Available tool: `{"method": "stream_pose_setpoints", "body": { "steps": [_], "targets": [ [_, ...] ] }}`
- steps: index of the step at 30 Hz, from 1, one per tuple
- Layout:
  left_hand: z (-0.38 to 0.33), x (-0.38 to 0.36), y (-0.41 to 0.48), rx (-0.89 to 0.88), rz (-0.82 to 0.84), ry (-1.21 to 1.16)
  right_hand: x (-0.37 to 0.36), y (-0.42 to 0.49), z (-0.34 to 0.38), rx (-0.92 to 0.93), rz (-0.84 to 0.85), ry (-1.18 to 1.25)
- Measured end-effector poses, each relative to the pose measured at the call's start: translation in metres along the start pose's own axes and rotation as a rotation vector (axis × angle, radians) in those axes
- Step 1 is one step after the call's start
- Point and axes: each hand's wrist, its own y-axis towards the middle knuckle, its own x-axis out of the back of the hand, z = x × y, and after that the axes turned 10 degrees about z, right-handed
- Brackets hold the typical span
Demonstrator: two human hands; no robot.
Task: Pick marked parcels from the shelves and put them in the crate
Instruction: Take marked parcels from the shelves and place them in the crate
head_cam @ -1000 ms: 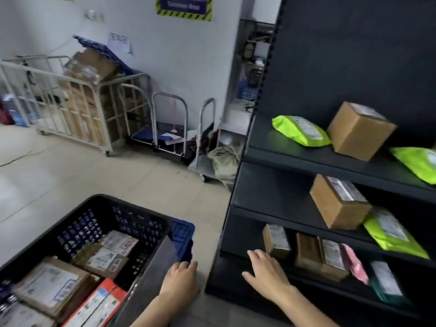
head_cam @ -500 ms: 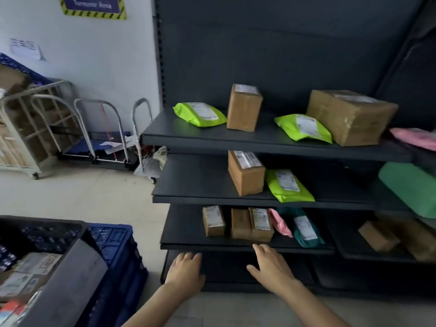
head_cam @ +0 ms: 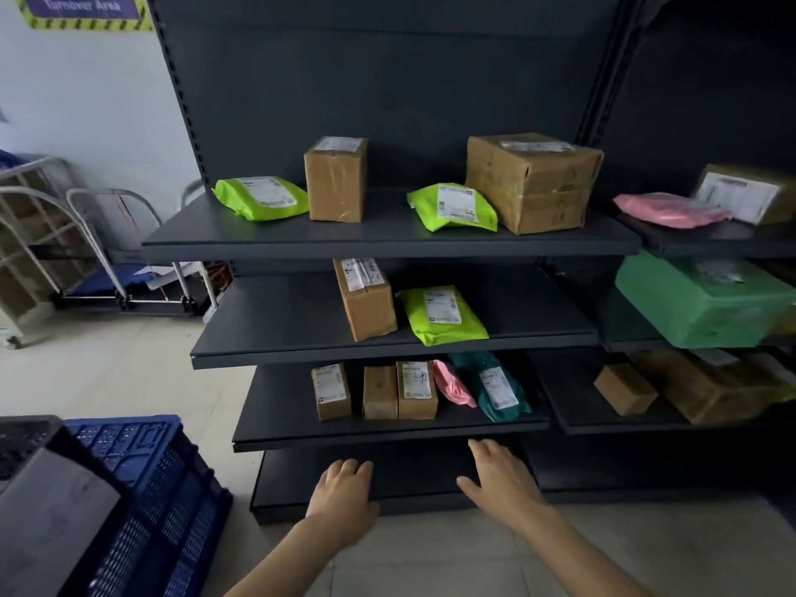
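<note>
Dark shelves (head_cam: 387, 243) face me, loaded with labelled parcels. The top shelf carries two lime bags (head_cam: 258, 198) and two brown boxes (head_cam: 532, 178). On the middle shelf a brown box (head_cam: 366, 301) with handwriting on its label stands beside a lime bag (head_cam: 441, 314). The lower shelf holds small brown boxes, one (head_cam: 415, 389) with pen marks on its label, plus a pink bag (head_cam: 452, 383) and a teal bag (head_cam: 493, 385). My left hand (head_cam: 342, 495) and my right hand (head_cam: 502, 478) hover empty, fingers apart, in front of the bottom shelf. The black crate (head_cam: 21, 433) shows at the left edge.
A blue crate (head_cam: 150, 476) sits under the black one at lower left. Right-hand shelves hold a pink bag (head_cam: 670, 209), a green parcel (head_cam: 698, 299) and brown boxes (head_cam: 624, 387). Metal trolleys (head_cam: 103, 234) and a roll cage stand by the white wall at left.
My view has swung right from the black crate to the shelves and drawn closer. Both hands stay empty and low in front of the shelves.
</note>
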Motion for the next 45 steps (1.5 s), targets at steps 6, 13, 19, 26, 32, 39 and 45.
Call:
{"method": "stream_pose_setpoints", "body": {
  "steps": [6, 13, 19, 26, 32, 39, 45],
  "targets": [
    [-0.001, -0.002, 0.028, -0.01, 0.044, 0.003, -0.009, 0.019, -0.008, -0.017, 0.073, 0.004],
    [0.017, 0.011, 0.071, 0.005, 0.045, -0.039, 0.001, 0.065, -0.002, -0.025, 0.095, 0.004],
    [0.027, 0.011, 0.112, 0.014, 0.05, -0.066, -0.002, 0.104, 0.005, -0.021, 0.113, 0.017],
    [0.03, 0.01, 0.149, 0.011, 0.064, -0.067, -0.012, 0.136, -0.001, -0.031, 0.149, 0.033],
    [0.039, -0.022, 0.185, 0.075, 0.121, -0.126, -0.035, 0.184, -0.008, 0.014, 0.192, 0.049],
    [0.08, -0.089, 0.251, 0.197, 0.132, -0.226, -0.097, 0.265, -0.015, 0.09, 0.184, 0.143],
    [0.113, -0.111, 0.334, 0.273, -0.25, -0.257, -0.136, 0.355, -0.025, 0.15, -0.131, 0.116]
  ]
}}
